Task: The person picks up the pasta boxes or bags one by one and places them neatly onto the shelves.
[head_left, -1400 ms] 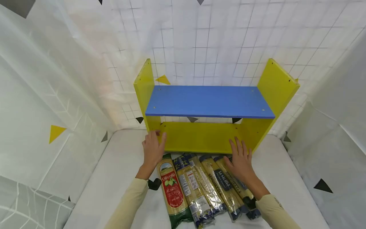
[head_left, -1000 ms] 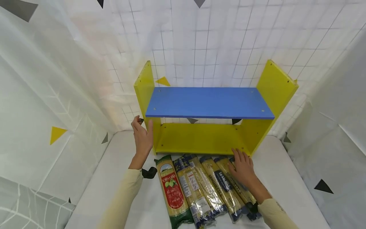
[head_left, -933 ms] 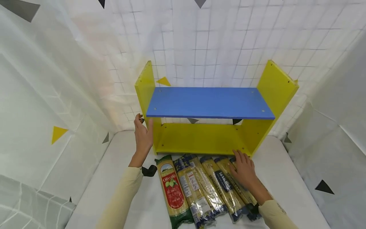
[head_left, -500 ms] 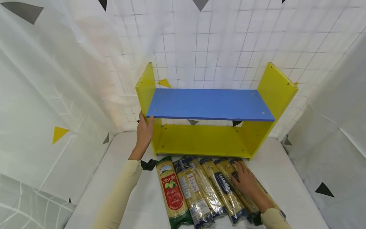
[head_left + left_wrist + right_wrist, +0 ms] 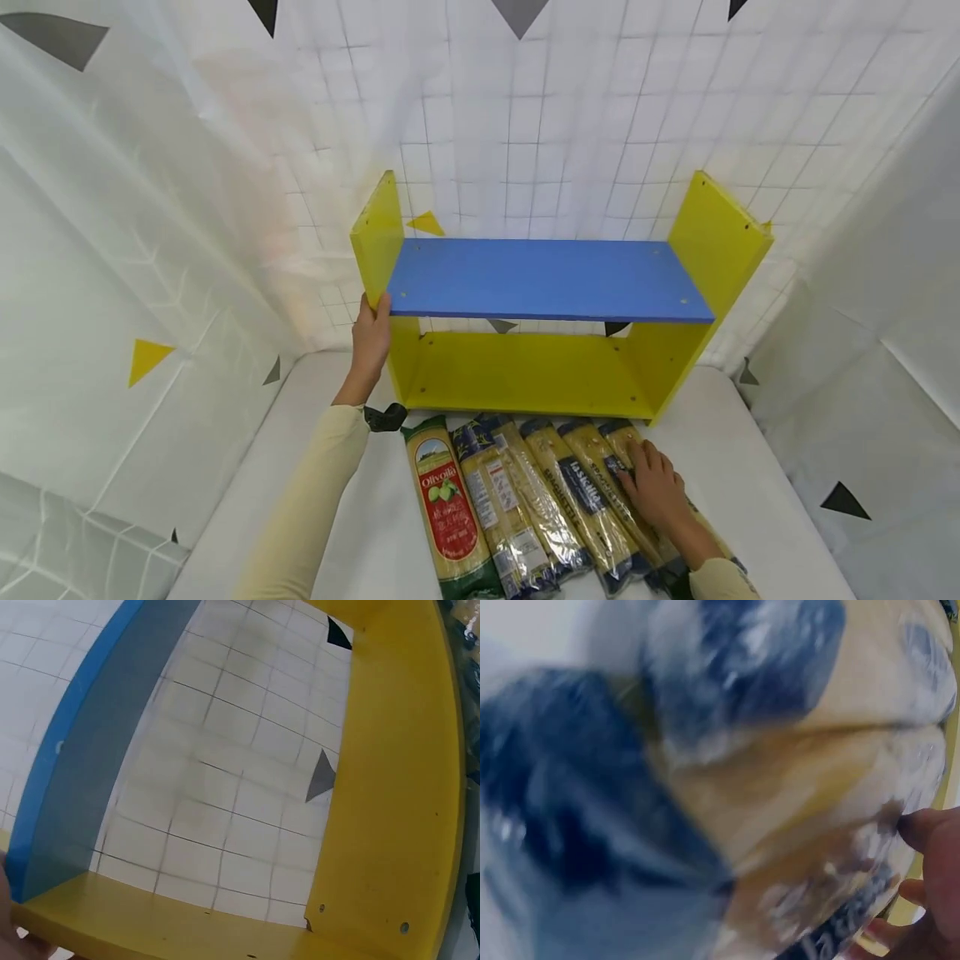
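My left hand [image 5: 369, 340] grips the front edge of the left yellow side panel [image 5: 375, 237] of a small shelf, just beside its blue board [image 5: 551, 279]. Only a bit of that hand [image 5: 22, 941] shows in the left wrist view's lower corner. Over the rightmost spaghetti pack [image 5: 619, 437], my right hand [image 5: 660, 492] holds on with thumb and fingers on either side. In the right wrist view, the thumb [image 5: 934, 836] touches the pack's clear wrap, and the fingers show below. The hand covers the middle of this pack.
Several more spaghetti packs [image 5: 585, 500] lie fanned side by side before the shelf. The leftmost is a red-labelled, green-ended pack [image 5: 450, 508]. The shelf's yellow bottom board [image 5: 525, 375] stands on the white table [image 5: 300, 442], with white sheeting [image 5: 540, 100] behind.
My left hand has moved from inside the shelf around to its left side panel and taken hold. The right hand has come down and right onto the rightmost pack, which has swung outward.
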`<state>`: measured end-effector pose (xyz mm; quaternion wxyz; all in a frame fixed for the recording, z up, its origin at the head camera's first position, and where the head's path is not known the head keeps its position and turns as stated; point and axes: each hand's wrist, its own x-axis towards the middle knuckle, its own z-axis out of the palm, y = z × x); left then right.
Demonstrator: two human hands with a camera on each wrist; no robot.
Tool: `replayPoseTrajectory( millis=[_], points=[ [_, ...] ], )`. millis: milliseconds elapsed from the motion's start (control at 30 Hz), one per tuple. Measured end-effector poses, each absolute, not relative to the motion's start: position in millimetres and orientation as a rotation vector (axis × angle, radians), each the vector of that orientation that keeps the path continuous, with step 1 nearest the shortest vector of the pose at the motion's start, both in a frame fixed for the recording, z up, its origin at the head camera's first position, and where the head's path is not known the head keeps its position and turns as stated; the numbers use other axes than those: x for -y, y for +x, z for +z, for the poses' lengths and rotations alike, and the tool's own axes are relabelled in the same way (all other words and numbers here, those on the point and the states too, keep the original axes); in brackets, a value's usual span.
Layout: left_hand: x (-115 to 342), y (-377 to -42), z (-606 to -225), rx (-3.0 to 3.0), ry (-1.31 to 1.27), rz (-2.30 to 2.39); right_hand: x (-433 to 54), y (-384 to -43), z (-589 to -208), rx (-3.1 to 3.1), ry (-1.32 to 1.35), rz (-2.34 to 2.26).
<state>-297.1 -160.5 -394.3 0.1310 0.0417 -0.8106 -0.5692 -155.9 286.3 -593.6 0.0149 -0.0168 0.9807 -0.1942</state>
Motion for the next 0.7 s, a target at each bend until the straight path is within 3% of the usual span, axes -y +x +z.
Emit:
replayPoseTrajectory(
  millis=[200, 700],
  points=[
    [160, -297, -393, 2.351, 0.124, -1.631, -291, -155, -591, -3.004, 0.04, -0.566],
    [165, -297, -395, 2.376, 0.114, -1.615, -308, -153, -593, -3.114, -0.036, -0.527]
  ],
)
